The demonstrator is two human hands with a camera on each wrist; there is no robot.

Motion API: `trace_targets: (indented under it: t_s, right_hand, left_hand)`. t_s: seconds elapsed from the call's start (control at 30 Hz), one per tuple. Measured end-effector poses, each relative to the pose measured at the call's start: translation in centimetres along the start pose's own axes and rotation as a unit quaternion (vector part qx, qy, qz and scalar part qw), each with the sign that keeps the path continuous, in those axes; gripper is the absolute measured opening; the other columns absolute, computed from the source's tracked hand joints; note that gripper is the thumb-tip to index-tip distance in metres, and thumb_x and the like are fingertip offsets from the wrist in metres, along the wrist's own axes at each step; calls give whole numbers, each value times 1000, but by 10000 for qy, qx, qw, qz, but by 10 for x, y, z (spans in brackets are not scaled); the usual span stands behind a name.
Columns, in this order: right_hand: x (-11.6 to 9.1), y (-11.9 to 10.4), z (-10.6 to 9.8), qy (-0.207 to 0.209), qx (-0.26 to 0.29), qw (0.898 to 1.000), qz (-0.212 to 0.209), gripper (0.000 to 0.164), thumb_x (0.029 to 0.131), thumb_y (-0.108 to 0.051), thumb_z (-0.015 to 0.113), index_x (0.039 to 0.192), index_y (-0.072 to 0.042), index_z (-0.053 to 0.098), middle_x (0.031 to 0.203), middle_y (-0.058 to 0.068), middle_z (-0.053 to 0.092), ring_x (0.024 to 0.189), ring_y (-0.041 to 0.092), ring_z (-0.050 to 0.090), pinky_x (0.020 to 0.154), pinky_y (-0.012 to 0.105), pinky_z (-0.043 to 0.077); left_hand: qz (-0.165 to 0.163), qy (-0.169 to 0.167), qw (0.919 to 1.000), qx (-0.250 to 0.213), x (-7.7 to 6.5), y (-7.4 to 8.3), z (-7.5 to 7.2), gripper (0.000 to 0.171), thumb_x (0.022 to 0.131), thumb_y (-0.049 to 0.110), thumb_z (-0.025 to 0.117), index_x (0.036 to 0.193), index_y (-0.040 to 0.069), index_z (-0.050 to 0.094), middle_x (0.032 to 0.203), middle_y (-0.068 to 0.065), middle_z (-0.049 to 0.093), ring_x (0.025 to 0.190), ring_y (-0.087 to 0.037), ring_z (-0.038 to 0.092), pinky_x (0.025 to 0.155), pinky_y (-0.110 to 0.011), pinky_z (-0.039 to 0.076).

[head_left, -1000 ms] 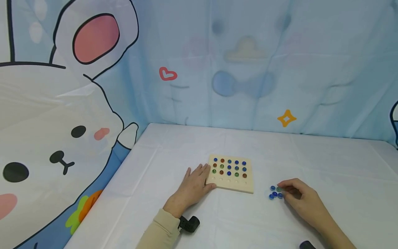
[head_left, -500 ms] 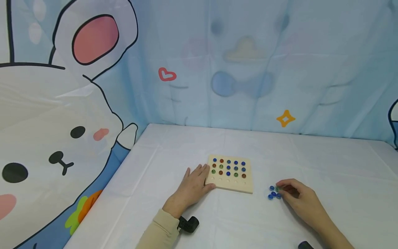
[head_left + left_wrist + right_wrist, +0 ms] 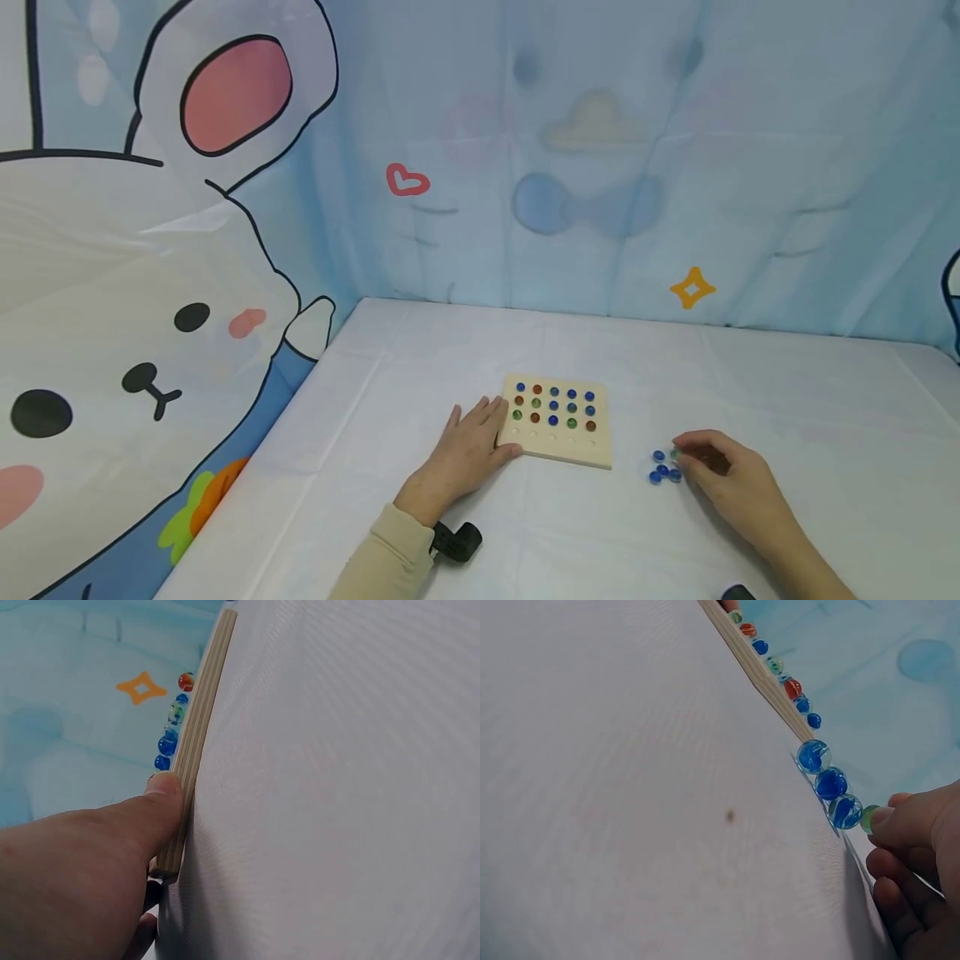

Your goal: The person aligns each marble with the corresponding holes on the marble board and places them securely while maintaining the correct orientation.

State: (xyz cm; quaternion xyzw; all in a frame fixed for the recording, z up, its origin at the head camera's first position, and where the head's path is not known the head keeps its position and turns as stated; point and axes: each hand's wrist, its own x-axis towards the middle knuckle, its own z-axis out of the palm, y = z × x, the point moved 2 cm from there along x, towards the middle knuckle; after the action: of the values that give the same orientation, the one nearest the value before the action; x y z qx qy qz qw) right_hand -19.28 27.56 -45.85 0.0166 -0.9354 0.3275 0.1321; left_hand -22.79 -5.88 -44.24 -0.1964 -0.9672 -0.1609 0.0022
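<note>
A pale wooden board [image 3: 562, 446] lies flat with rows of small round dimples. Blue, green and reddish-brown marbles fill its three far rows; the nearest row holds none. My left hand [image 3: 467, 450] rests at the board's near left corner, fingers straight along the side and thumb [image 3: 161, 787] against the front edge. To the right of the board, my right hand [image 3: 723, 479] pinches a green marble [image 3: 868, 819] between thumb and index finger. Several blue marbles [image 3: 831, 783] cluster beside its fingertips, with a thin clear rim under them in the right wrist view.
A white cloth [image 3: 570, 533] covers the table. Black wrist cameras, such as the left one [image 3: 459, 542], sit close above it. A blue printed curtain [image 3: 465, 250] stands behind the table, and a rabbit-print panel [image 3: 225, 375] runs along the left.
The right hand keeps its place at the marbles, and the green marble is now more covered by its fingers. The left hand and the board stay still; the head view shifts slightly.
</note>
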Motion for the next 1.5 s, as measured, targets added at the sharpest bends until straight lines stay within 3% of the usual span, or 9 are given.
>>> trace_targets:
  t_s: [0.53,1.07,1.37,1.5]
  right_hand:
    - [12,-23,-2,93,135,9998,-135,19,92,-14,69,112,-12,68,105,7,72,86,-20,46,69,8,48]
    - [22,-60,12,-4,513,9973,-517,17,92,-9,69,109,-11,68,106,4,72,90,-7,55,76,12,51]
    - [25,-74,21,-171,587,9964,-586,18,93,-8,67,111,-11,68,106,3,70,96,13,61,79,16,52]
    - [26,-81,25,-208,719,9949,-682,18,92,-5,68,109,-10,68,105,4,70,96,15,61,79,17,53]
  left_hand:
    - [-18,-38,10000,3,0,1,1,71,100,46,54,156,10,31,161,-5,34,151,-24,30,122,-56,22]
    - [-86,-57,9999,22,0,1,1,70,99,46,55,156,11,31,161,-4,34,151,-23,30,123,-55,22]
    - [-45,-25,9999,101,0,0,1,70,100,46,54,156,11,32,161,-4,34,151,-23,30,122,-55,23]
    - [-38,-14,10000,77,1,0,1,70,99,46,54,156,11,32,161,-4,35,150,-23,30,122,-55,23]
